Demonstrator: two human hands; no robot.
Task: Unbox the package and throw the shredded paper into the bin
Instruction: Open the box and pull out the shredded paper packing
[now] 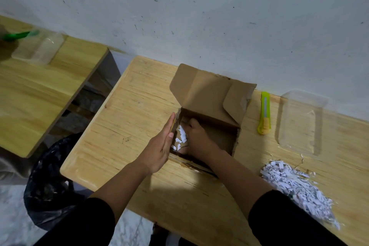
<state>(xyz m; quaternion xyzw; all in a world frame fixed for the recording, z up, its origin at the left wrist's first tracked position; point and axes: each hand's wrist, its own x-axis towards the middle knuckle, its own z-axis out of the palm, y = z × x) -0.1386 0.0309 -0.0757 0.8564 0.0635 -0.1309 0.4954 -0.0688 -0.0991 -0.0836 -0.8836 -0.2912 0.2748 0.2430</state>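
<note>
An open brown cardboard box (211,102) sits on the wooden table (123,126), its lid flap raised toward the wall. My left hand (161,146) lies flat against the box's left wall, fingers straight and together. Inside the box, my right hand (199,138) reaches down with its fingers curled among white shredded paper scraps (180,136); whether it grips them I cannot tell. A pile of shredded paper (295,187) lies on the table to the right. The bin, lined with a black bag (50,181), stands on the floor left of the table.
A yellow-green utility knife (264,113) lies right of the box, and a clear plastic tray (301,122) beyond it. A second wooden table (40,90) at the left holds a clear container (38,48) and a green object (18,35). The wall runs close behind.
</note>
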